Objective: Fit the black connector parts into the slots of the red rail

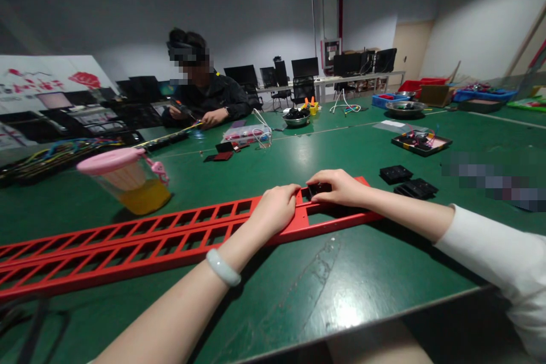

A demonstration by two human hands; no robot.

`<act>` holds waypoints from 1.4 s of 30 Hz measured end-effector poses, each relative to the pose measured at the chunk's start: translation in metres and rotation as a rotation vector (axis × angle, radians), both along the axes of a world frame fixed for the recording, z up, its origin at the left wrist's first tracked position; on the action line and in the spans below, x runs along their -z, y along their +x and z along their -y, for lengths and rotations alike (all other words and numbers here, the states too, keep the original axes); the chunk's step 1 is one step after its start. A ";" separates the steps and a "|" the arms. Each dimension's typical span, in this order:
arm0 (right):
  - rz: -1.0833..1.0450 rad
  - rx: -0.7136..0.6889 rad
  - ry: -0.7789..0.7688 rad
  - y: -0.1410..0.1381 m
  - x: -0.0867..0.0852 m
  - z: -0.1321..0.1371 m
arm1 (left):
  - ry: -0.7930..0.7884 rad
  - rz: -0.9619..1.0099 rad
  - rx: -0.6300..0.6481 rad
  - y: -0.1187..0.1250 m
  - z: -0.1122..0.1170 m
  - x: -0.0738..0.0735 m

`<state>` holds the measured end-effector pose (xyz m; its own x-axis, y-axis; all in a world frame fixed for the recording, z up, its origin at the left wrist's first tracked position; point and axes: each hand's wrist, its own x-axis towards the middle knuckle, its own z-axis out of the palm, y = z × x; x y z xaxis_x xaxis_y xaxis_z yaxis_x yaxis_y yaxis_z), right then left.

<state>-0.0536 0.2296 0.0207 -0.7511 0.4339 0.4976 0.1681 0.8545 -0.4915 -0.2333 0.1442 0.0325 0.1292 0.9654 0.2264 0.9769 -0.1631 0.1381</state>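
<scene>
A long red slotted frame (162,250) lies across the green table from the left, with two rows of rectangular openings. Curled over its right part is my left hand (275,209), closed on the frame, the fingertips at the far edge; a pale bangle circles that wrist. My right hand (341,187) is closed on a small black block (318,189), which sits at a larger opening near the frame's right end. My fingers partly hide this block. To the right of that hand lie loose black blocks (396,173) of similar look, some stacked.
A pink-lidded jug (145,196) of yellow liquid stands behind the frame. Across the table (273,159), a person (209,96) handles a tool and wires. Farther back are a metal bowl (296,118) of black parts, a black tray (422,145) and a blue bin (386,100).
</scene>
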 end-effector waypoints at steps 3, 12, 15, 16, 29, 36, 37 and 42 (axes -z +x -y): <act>0.005 0.002 -0.008 0.000 0.000 0.000 | 0.003 -0.008 0.004 0.000 0.000 0.000; 0.018 0.014 -0.021 0.000 0.000 0.000 | 0.018 -0.015 0.018 -0.001 -0.001 0.001; 0.014 0.008 -0.048 0.000 0.000 -0.001 | 0.018 -0.018 0.015 -0.001 -0.001 0.001; 0.016 0.004 -0.060 0.000 -0.001 -0.001 | 0.016 -0.019 0.014 -0.001 -0.001 0.001; 0.028 0.003 -0.076 0.001 -0.003 0.001 | 0.009 -0.025 0.012 0.000 -0.001 0.000; 0.046 -0.030 -0.003 0.000 -0.004 0.000 | 0.005 -0.019 0.005 0.001 -0.001 -0.001; 0.048 -0.039 0.009 0.000 -0.004 0.000 | 0.005 -0.020 0.005 0.001 -0.001 -0.001; 0.045 -0.060 0.028 0.000 -0.004 0.000 | 0.010 -0.020 0.019 0.001 -0.001 -0.001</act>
